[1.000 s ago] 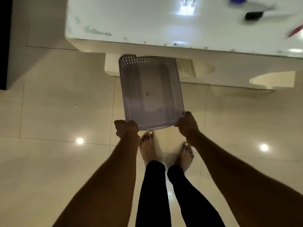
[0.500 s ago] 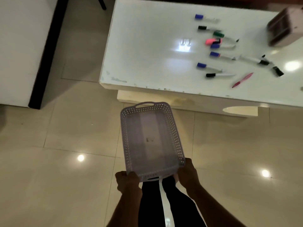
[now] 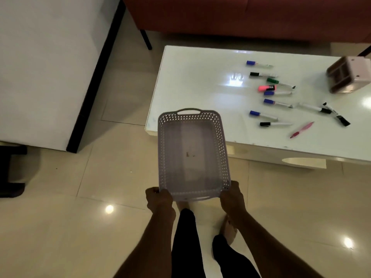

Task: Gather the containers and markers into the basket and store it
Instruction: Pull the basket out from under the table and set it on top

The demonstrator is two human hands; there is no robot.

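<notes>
A pale purple perforated basket is held out in front of me, its far end over the near left corner of the white table. My left hand grips its near left corner and my right hand grips its near right corner. The basket holds nothing but a small speck. Several markers lie scattered on the table with blue, black, green and pink caps, and a pink pen lies near the front edge. A divided pink container sits tipped at the table's far right.
A white cabinet with a black edge stands on the left. A reddish sofa runs behind the table. The glossy tiled floor spreads around my bare feet. A dark object sits at the far left.
The view has lifted from the floor and swung left, bringing the table top, markers and container into sight. The basket, in both hands throughout, has come up to the table's corner.
</notes>
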